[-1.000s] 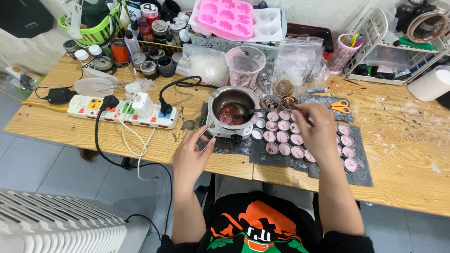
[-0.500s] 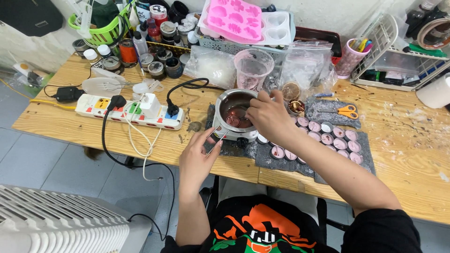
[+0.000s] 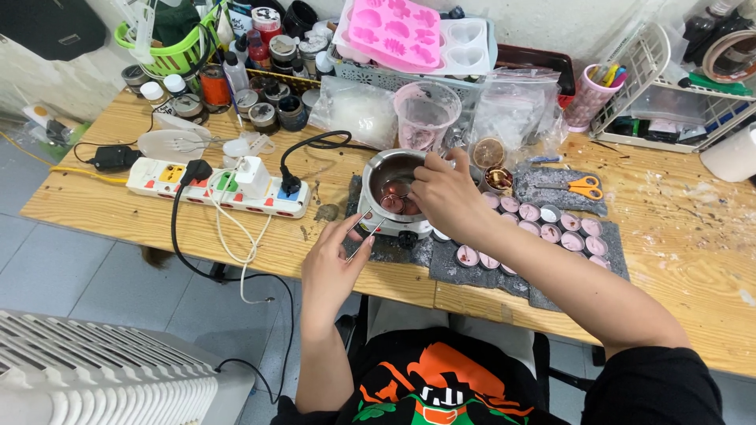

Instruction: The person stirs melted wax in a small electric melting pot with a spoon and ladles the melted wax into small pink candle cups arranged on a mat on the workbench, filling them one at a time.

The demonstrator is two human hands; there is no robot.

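Head view looks down on a wooden bench (image 3: 118, 212) crowded with craft supplies. At its middle stands a small round metal melting pot (image 3: 392, 189) on a white base, holding a dark reddish liquid that looks like molten wax. The right hand (image 3: 445, 193) reaches over the pot's rim with its fingers closed around a small ladle or scoop (image 3: 394, 203) dipped into the liquid; its exact shape is hard to make out. The left hand (image 3: 335, 264) rests just in front of the pot, fingers pinched on the pot's thin metal handle (image 3: 364, 236), apparently to steady it.

The step in hand looks like scooping melted wax out of the pot. A next move would seemingly call for a level, slow lift, since the liquid is hot and would drip on the way.

Just right of the pot, on dark grey mats (image 3: 543, 271), sit rows of small round tins (image 3: 551, 224), shallow and shiny, most with a pink fill, a few pale or empty. Orange-handled scissors (image 3: 584, 186) lie on a second mat behind them. A clear plastic measuring cup (image 3: 425, 114) stands behind the pot, a pink silicone mould (image 3: 394, 31) farther back, and a white power strip (image 3: 216, 185) with coloured switches lies to the left.
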